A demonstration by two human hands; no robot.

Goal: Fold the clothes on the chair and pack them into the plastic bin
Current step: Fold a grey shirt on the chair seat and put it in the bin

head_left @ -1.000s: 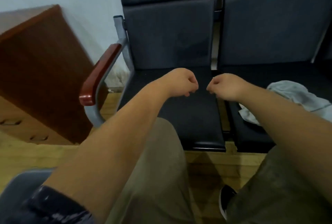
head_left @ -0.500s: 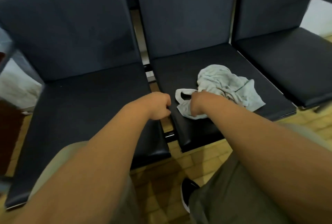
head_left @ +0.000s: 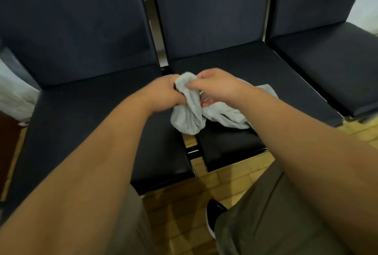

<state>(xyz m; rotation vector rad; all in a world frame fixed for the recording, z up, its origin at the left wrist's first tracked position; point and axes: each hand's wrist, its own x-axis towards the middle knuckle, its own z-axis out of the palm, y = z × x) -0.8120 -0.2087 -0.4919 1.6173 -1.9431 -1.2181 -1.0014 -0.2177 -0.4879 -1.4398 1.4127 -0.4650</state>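
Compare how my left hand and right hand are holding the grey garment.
The left hand grips the grey garment lower down, the right hand pinches its top fold. The left hand is beside the gap between seats, the right hand above the middle seat. Both hold the same bunched end.

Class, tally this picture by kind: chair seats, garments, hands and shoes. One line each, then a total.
Chair seats: 3 (left seat, middle seat, right seat)
Grey garment: 1
Hands: 2 (left hand, right hand, both gripping the garment)
Black shoe: 1
Total: 7
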